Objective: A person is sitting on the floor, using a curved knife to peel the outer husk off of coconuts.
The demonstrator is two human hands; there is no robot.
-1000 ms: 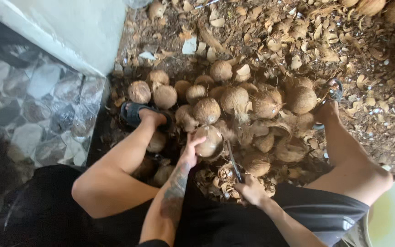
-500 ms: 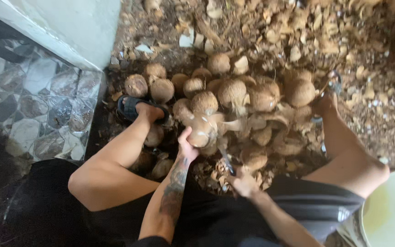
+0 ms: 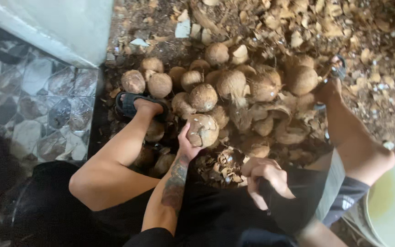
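Note:
My left hand (image 3: 186, 145) is shut on a partly husked brown coconut (image 3: 203, 129), gripping it from below at the near edge of a pile of coconuts (image 3: 252, 87) on the ground between my legs. My right hand (image 3: 267, 174) is closed around the dark handle of a cutting tool (image 3: 265, 194), held close to my lap. The tool's blade is hard to make out against my dark shorts. A heap of broken shell chips (image 3: 225, 167) lies between the two hands.
My left foot in a dark sandal (image 3: 138, 105) rests beside the pile, and my right foot (image 3: 330, 84) is on its far side. Husk scraps (image 3: 344, 27) cover the dirt. A white basin (image 3: 394, 201) stands at the lower right, with a tiled floor (image 3: 33, 100) and a pale wall (image 3: 56, 27) on the left.
My right hand has pulled the tool back from the coconut toward my lap. My left hand keeps hold of the coconut, which has shifted slightly.

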